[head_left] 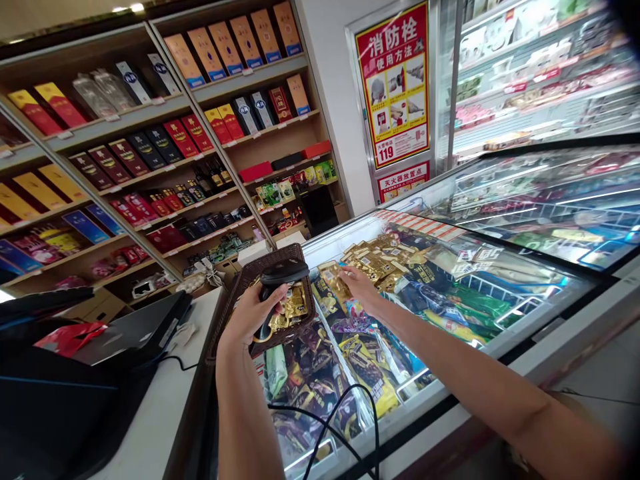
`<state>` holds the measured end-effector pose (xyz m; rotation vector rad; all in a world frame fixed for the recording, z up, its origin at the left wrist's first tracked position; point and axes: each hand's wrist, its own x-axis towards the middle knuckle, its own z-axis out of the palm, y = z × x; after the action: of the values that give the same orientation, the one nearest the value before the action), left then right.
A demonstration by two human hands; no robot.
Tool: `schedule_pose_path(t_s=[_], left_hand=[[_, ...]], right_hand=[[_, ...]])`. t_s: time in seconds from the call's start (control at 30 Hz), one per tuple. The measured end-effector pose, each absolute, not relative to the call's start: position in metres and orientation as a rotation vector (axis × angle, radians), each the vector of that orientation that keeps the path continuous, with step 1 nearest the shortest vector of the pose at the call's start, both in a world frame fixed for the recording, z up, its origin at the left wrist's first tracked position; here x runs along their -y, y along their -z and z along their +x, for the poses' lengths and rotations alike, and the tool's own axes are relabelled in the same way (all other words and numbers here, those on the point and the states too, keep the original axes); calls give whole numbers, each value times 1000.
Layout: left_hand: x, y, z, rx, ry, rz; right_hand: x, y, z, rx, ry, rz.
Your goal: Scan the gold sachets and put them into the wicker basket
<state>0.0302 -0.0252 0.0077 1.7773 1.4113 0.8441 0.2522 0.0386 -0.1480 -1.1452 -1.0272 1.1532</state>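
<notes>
Handle of the black barcode scanner [284, 271] partly covered by the left hand [255, 312], which is clamped around it. Wicker basket [296, 252] partly blocked behind both; its gold packets [297, 303] cannot be counted. Black cable [345, 398] cut off at the lower edge. Right hand [361, 288], apart from the left, touches one gold foil packet [332, 276] in the chest freezer [560, 365]; grip indeterminable. Counted: one scanner, one basket, six orange boxes [243, 40] on the top shelf.

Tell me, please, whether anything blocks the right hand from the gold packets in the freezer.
Nothing visible does: the right hand is at a gold packet, and the scanner in the left hand is aside, over the wicker basket.
</notes>
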Motion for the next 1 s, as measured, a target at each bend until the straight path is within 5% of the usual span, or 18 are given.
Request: schedule_pose_path(t_s=[0.8, 1.0], left_hand=[[25, -7, 31, -1429, -850, 1741], [15, -4, -5, -1495, -1167, 1519]], right_hand=[[-64, 155, 291, 820, -729, -1348], [-75, 176, 308, 920, -279, -1604]])
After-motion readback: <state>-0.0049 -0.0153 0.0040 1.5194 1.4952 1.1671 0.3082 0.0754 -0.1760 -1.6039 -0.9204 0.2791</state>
